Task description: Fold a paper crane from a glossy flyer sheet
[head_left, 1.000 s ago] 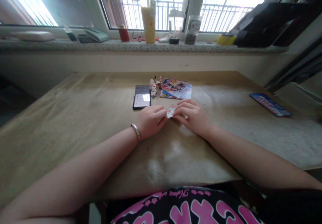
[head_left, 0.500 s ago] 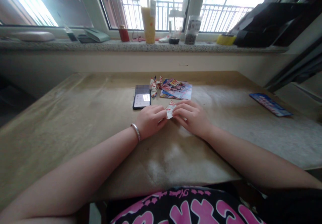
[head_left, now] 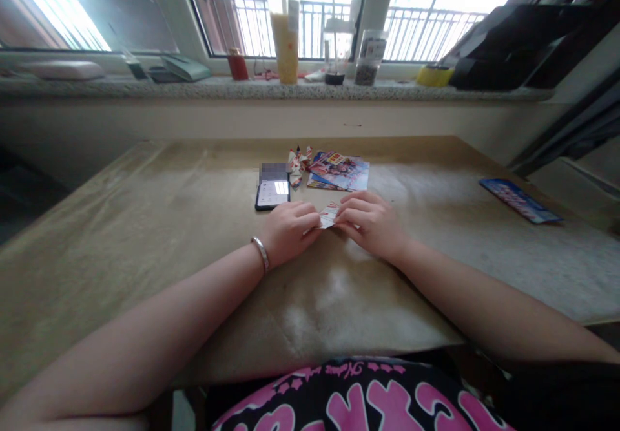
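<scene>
A small piece of white and red printed paper (head_left: 328, 215) is held just above the table, between my two hands. My left hand (head_left: 289, 229), with a silver bangle on its wrist, pinches the left edge of the paper. Fingers of my right hand (head_left: 371, 225) are closed on its right edge, hiding part of it. Beyond my left hand lies a phone (head_left: 272, 193) with its screen lit. Several folded paper pieces (head_left: 298, 165) in red, white and blue sit beside the phone, next to a stack of colourful printed sheets (head_left: 341, 172).
A blue printed packet (head_left: 520, 201) lies at the right of the table (head_left: 194, 179). On the windowsill (head_left: 203, 88) stand a tall cup of yellow drink (head_left: 287, 46), a clear cup (head_left: 335, 56), a jar (head_left: 371, 63), a red bottle (head_left: 237, 64) and a black bag (head_left: 513, 50).
The upper point of the paper has come down, and less of it shows between my fingers. Both hands keep nearly the same place and grip.
</scene>
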